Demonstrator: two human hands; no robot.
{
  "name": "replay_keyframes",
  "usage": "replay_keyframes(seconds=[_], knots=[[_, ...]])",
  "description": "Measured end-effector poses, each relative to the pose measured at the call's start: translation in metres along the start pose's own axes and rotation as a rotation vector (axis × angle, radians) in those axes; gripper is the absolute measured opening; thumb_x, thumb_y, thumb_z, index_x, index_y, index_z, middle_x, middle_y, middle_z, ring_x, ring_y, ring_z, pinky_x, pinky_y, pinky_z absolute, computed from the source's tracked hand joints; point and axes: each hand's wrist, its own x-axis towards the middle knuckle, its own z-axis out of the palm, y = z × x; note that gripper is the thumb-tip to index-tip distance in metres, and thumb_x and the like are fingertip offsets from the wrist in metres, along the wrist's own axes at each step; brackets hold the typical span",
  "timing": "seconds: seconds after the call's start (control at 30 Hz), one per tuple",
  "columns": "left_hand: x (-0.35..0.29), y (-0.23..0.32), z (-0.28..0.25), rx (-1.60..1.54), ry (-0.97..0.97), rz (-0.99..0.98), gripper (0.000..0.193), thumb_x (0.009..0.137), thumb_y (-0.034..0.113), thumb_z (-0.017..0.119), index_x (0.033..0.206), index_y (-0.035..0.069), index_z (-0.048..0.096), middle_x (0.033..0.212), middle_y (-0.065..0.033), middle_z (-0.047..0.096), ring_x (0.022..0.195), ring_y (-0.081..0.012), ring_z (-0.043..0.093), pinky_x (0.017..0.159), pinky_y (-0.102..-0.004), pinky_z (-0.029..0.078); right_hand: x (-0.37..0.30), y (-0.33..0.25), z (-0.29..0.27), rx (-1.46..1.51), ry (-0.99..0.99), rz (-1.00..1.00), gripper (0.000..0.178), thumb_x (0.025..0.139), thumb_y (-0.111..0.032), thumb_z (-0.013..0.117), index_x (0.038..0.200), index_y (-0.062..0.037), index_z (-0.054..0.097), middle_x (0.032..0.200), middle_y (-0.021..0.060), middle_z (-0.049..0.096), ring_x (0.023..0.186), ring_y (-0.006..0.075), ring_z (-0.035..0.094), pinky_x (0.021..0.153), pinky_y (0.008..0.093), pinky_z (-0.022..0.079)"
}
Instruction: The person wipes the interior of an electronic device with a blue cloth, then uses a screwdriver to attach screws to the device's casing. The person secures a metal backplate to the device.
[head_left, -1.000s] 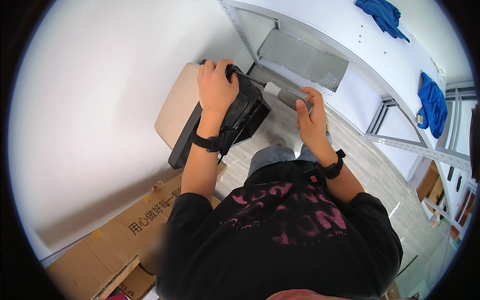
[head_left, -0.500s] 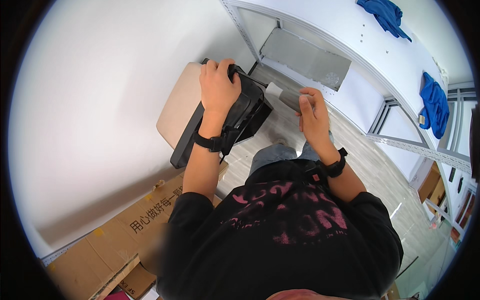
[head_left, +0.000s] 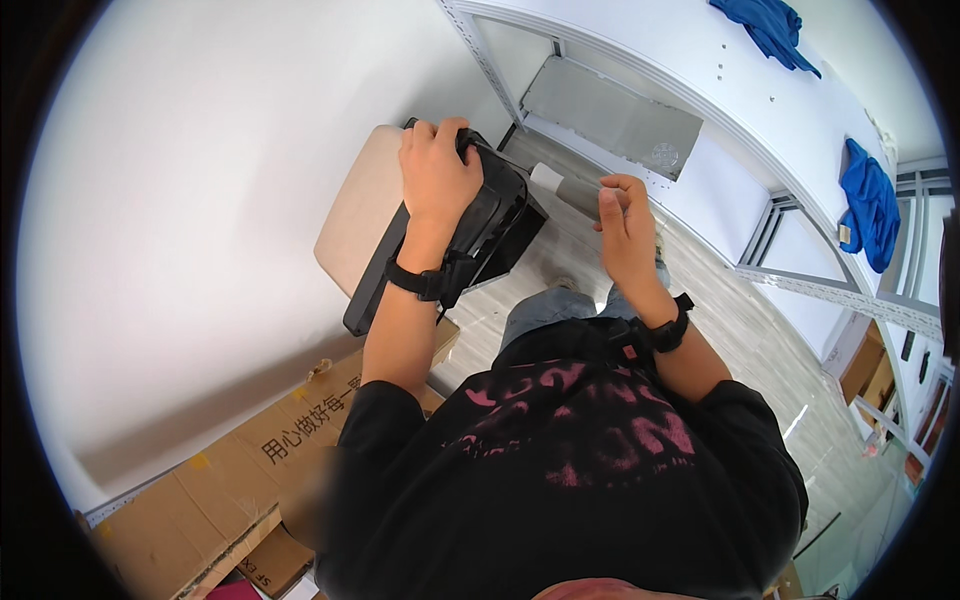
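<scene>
From my remote seat I looked down and saw, far to the left, flattened cardboard boxes [head_left: 215,480] lying along the foot of a white wall [head_left: 200,200]. Next came a tan cushioned stool [head_left: 355,215] pushed up near that wall, with a black bag [head_left: 480,235] resting on top of it and hanging over its right edge. My left hand [head_left: 437,178] lay on the upper end of the bag, fingers curled over its top edge and closed on it in a firm grip, while a black strap sat around that wrist. Just right of the bag, above the pale plank floor [head_left: 570,255], my right hand [head_left: 625,235] was raised with the fingers bent together, pinching the near end of a grey roll [head_left: 572,193] with a white end face that pointed back toward the bag; the roll sat between the bag and the hand, close to the bag's right corner, though I could not tell whether it touched it. A black band circled the right wrist too. Behind both hands stood a white metal shelf unit [head_left: 700,90] with a grey panel leaning in its lower bay, and farther right two blue cloths [head_left: 868,205] lay on its boards.
</scene>
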Motion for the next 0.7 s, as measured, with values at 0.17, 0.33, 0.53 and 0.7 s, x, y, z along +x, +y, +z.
replay_keyframes(seconds=[0.17,0.33,0.53,0.7], knots=[[0.001,-0.001,0.001,-0.016,-0.013,0.020,0.028,0.069,0.007,0.069,0.096,0.010,0.064,0.084,-0.0109,0.052,0.084,-0.0295,0.052,0.074,-0.0402,0.045,-0.003,0.000,0.009,-0.051,0.213,-0.454,0.038,0.092,-0.028,0.059,0.119,-0.0036,0.048,0.085,0.0092,0.056,0.078,0.0200,0.057,0.067,0.0311,0.046],[-0.002,0.004,-0.002,0.008,-0.029,0.002,0.028,0.070,0.007,0.070,0.098,0.010,0.064,0.085,-0.0124,0.054,0.086,-0.0324,0.053,0.075,-0.0412,0.046,-0.008,-0.001,-0.004,-0.125,-0.016,-0.103,0.045,0.090,-0.024,0.062,0.125,-0.0042,0.041,0.098,0.0116,0.054,0.090,0.0232,0.055,0.072,0.0328,0.047],[0.000,-0.001,0.000,0.013,-0.025,0.021,0.028,0.070,0.007,0.070,0.097,0.010,0.064,0.085,-0.0127,0.055,0.086,-0.0326,0.053,0.075,-0.0413,0.046,-0.017,-0.012,0.006,-0.067,0.076,-0.423,0.041,0.091,-0.027,0.062,0.122,-0.0048,0.046,0.095,0.0136,0.054,0.082,0.0243,0.057,0.069,0.0335,0.044],[0.000,0.007,-0.003,0.025,-0.020,0.020,0.027,0.070,0.008,0.070,0.096,0.010,0.064,0.084,-0.0126,0.055,0.085,-0.0325,0.053,0.075,-0.0411,0.046,-0.011,-0.001,0.003,-0.094,0.123,-0.377,0.039,0.090,-0.026,0.061,0.120,-0.0050,0.047,0.094,0.0125,0.055,0.080,0.0221,0.057,0.067,0.0327,0.044]])
